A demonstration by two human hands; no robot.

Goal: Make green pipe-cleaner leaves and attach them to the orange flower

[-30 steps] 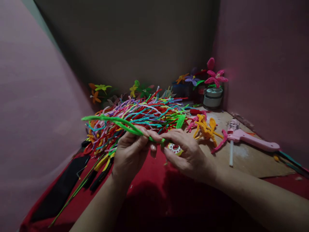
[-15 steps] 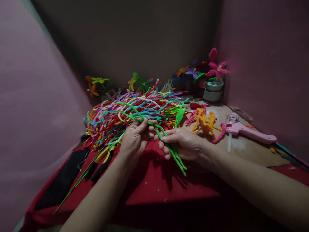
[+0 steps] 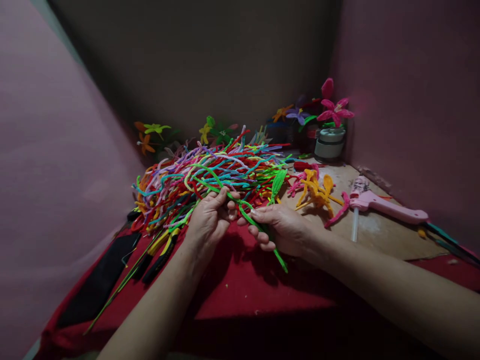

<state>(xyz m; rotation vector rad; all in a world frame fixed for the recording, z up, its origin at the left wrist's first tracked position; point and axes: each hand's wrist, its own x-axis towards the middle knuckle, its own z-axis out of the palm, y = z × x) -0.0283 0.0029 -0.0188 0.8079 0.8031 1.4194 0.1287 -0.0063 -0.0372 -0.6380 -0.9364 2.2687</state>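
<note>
Left hand [image 3: 212, 212] pinches the green fuzzy stems [image 3: 234, 198] beside their join; right hand [image 3: 279, 222] grips them farther along, above the red-covered table [image 3: 232, 300]. Join partly hidden, probably twisted. Judgement: anchor with left fingers, turn right ones evenly, tension light to avoid kinks.

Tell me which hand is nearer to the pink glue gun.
Right. The right hand, gripping the green pipe cleaners, is left of the pink glue gun in the picture; the left hand is farther left, beyond the right hand.
</note>
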